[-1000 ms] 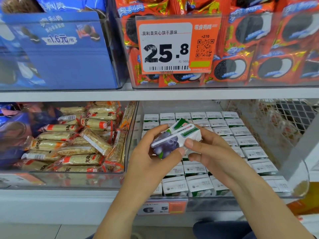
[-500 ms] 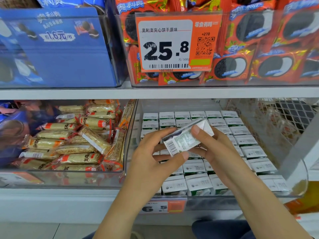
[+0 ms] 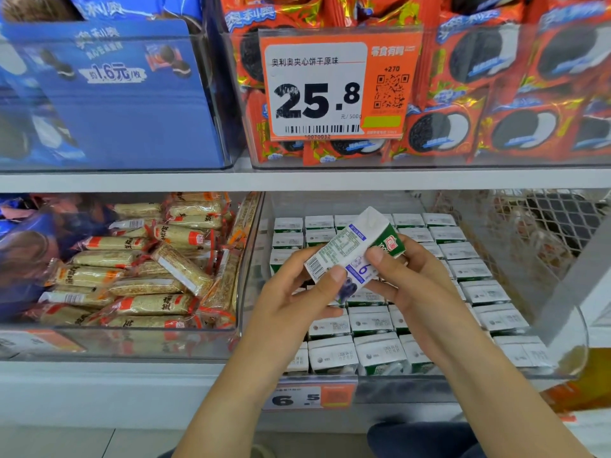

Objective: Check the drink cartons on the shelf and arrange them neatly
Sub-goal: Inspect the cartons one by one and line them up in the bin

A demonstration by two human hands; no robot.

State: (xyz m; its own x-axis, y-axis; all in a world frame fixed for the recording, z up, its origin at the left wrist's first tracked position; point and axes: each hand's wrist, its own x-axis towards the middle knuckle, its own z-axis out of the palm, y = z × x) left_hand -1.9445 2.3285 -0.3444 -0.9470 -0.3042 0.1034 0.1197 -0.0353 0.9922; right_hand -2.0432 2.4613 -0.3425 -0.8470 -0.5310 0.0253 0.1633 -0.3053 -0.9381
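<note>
A small white, green and purple drink carton (image 3: 350, 249) is held tilted above the clear bin (image 3: 558, 355) on the lower shelf. Its barcode and nutrition panel face me. My left hand (image 3: 297, 299) pinches its lower end with thumb and fingers. My right hand (image 3: 416, 285) grips its upper right side, thumb on the front. Below them, several rows of matching drink cartons (image 3: 377, 355) stand upright in the bin, tops showing. Some cartons behind my hands are hidden.
A clear bin of wrapped grain bars (image 3: 139, 276) sits left of the carton bin. The shelf above carries a blue biscuit box (image 3: 109, 100) and red biscuit packs (image 3: 515, 120) behind an orange price tag (image 3: 337, 90). A 6.5 price label (image 3: 307, 396) hangs on the lower shelf edge. Wire mesh (image 3: 545, 219) stands right.
The carton has been turned in both hands: its blueberry front faced me first, then the barcode side, and now it tilts further with the green end up to the right.
</note>
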